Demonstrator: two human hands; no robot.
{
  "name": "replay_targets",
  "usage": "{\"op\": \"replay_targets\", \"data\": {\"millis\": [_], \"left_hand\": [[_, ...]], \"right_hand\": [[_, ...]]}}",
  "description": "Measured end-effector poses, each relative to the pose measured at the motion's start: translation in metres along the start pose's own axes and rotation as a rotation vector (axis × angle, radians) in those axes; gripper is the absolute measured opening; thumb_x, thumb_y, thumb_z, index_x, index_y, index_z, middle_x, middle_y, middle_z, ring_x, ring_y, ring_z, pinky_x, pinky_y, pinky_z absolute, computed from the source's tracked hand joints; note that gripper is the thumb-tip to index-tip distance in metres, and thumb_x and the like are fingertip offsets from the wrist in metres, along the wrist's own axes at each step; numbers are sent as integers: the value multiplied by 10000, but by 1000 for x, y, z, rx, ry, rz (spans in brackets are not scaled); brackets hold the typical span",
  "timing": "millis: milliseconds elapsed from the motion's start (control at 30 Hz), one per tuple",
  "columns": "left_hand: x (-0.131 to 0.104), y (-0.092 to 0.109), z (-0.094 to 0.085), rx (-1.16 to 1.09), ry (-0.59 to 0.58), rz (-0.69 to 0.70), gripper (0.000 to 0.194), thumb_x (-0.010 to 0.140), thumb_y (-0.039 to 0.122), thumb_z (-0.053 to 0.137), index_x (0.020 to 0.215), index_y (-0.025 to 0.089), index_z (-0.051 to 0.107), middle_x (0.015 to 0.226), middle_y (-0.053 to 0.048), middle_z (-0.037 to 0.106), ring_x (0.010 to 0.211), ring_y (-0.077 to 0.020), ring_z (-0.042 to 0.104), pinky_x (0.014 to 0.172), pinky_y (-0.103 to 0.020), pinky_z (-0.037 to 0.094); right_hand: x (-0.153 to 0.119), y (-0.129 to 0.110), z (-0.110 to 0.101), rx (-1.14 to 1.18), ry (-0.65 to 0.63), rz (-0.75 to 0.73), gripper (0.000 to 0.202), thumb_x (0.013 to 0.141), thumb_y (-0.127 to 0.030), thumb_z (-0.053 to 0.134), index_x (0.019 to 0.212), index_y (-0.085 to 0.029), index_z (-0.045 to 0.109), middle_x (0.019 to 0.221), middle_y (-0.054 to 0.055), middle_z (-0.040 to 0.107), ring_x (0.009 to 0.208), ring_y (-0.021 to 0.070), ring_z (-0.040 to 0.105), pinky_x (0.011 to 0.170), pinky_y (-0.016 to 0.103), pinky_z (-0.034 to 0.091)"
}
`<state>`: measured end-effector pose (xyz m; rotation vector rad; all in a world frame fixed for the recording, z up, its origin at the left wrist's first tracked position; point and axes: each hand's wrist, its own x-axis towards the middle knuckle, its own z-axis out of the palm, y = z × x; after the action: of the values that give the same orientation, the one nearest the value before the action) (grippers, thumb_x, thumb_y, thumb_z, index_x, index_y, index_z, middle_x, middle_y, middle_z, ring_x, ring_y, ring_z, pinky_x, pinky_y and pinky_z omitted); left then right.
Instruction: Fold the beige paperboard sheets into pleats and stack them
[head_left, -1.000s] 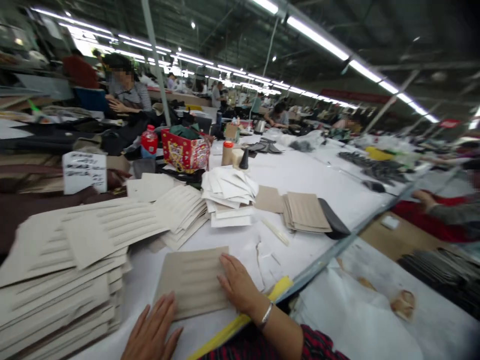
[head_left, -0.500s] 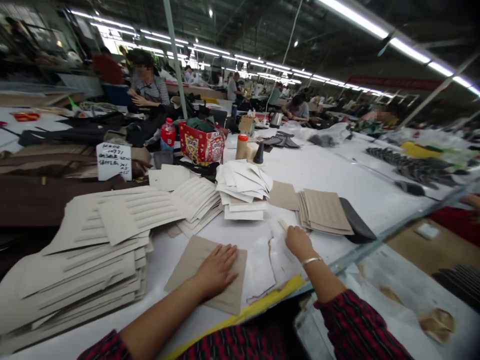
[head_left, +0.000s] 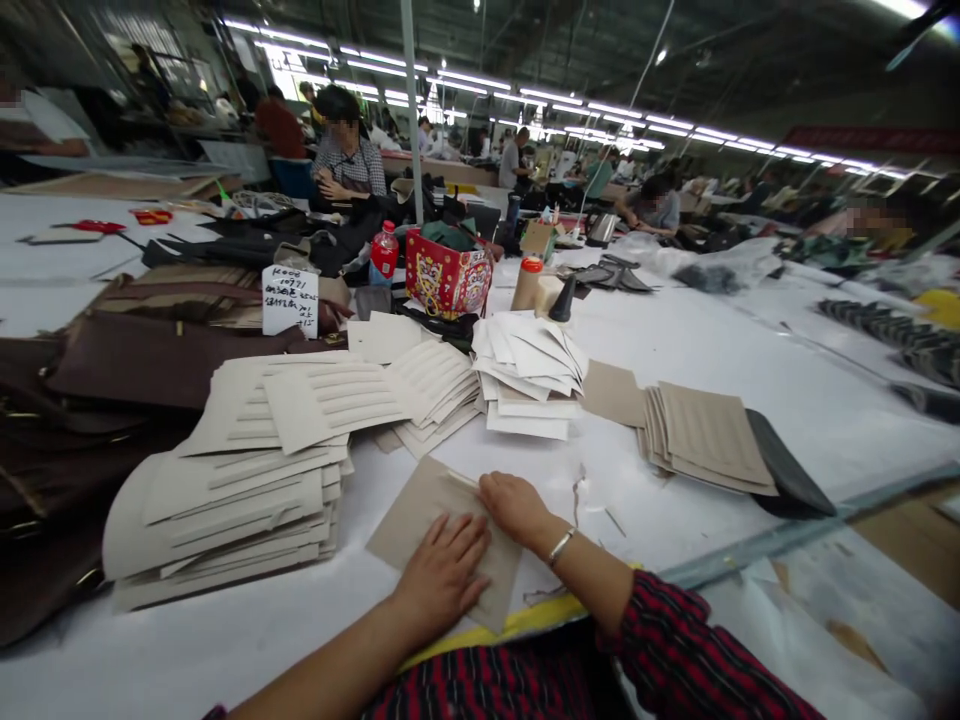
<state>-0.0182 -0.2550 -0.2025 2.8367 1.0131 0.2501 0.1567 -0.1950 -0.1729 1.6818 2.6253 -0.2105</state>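
A square beige-grey panel (head_left: 405, 512) lies on the white tabletop before me. My left hand (head_left: 444, 568) is flat on it with the fingers spread. At the panel's far right side, my right hand (head_left: 516, 508) has its fingers closed on a pale flat strip (head_left: 459, 481), which rests along the panel's surface. Most of the strip's near end is hidden by the fingers, and its exact kind is unclear. Left of the panel are stacks of cream panels (head_left: 225, 525); beyond it stands a pile of white sheets (head_left: 529, 365).
Ridged tan panels (head_left: 712, 435) lie at the right on a black piece (head_left: 787, 470). Brown bags (head_left: 157, 365) and a handwritten card (head_left: 289, 300) are at the left. A red patterned box (head_left: 448, 275), a bottle (head_left: 383, 252) and a black cone (head_left: 562, 302) stand behind. Co-workers sit farther back.
My right hand has moved left with the pale strip, from the bare table onto the panel. The left hand stays flat on the panel. The camera view has turned left.
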Motion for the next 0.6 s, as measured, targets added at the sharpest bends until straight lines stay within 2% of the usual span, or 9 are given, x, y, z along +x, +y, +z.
{"op": "replay_targets", "data": {"millis": [100, 233, 300, 400, 500, 533, 600], "left_hand": [[0, 1, -3, -20, -25, -23, 505, 874, 458, 322, 1327, 235, 318, 1393, -22, 339, 1263, -230, 291, 1042, -432, 173], [-1, 0, -6, -39, -52, -23, 502, 869, 440, 343, 1328, 241, 313, 1395, -17, 334, 1267, -230, 288, 1049, -437, 165], [-1, -3, -9, -51, -73, 16, 498, 870, 417, 346, 1332, 236, 305, 1403, -21, 319, 1275, -232, 274, 1054, -440, 153], [5, -11, -19, -107, -133, 149, 503, 868, 390, 349, 1338, 221, 293, 1405, -22, 314, 1289, -230, 248, 1067, -432, 127], [18, -21, -37, -194, -210, 354, 494, 847, 361, 378, 1319, 222, 334, 1374, -10, 370, 1289, -216, 253, 1079, -407, 111], [22, -24, -43, -223, -226, 402, 470, 840, 351, 389, 1295, 234, 373, 1354, -3, 402, 1282, -206, 271, 1081, -395, 111], [26, -27, -51, -264, -223, 423, 394, 838, 344, 398, 1218, 267, 464, 1298, 11, 473, 1248, -186, 334, 1084, -385, 105]], "right_hand": [[16, -2, 1, 0, -65, -40, 196, 902, -282, 351, 944, -183, 514, 895, 68, 600, 805, 175, 579, 673, 262, 408], [-2, 8, 7, 3, -87, -36, 203, 907, -284, 327, 944, -189, 503, 889, 69, 595, 789, 176, 584, 654, 264, 411], [-24, 21, 11, -1, -88, 57, 192, 906, -253, 322, 922, -187, 502, 871, 70, 593, 760, 173, 584, 641, 265, 409], [-62, 48, 11, 59, -7, 345, 188, 898, -245, 326, 865, -175, 497, 810, 68, 592, 719, 176, 581, 628, 276, 407], [-93, 72, -2, 368, 208, 603, 227, 882, -342, 345, 811, -176, 482, 724, 43, 580, 675, 174, 568, 610, 289, 418], [-97, 76, -9, 539, 281, 633, 223, 861, -368, 376, 810, -178, 481, 739, 39, 582, 683, 172, 570, 609, 290, 428], [-96, 75, -21, 914, 392, 594, 181, 796, -361, 475, 824, -183, 484, 831, 37, 593, 752, 170, 582, 639, 290, 455]]}}
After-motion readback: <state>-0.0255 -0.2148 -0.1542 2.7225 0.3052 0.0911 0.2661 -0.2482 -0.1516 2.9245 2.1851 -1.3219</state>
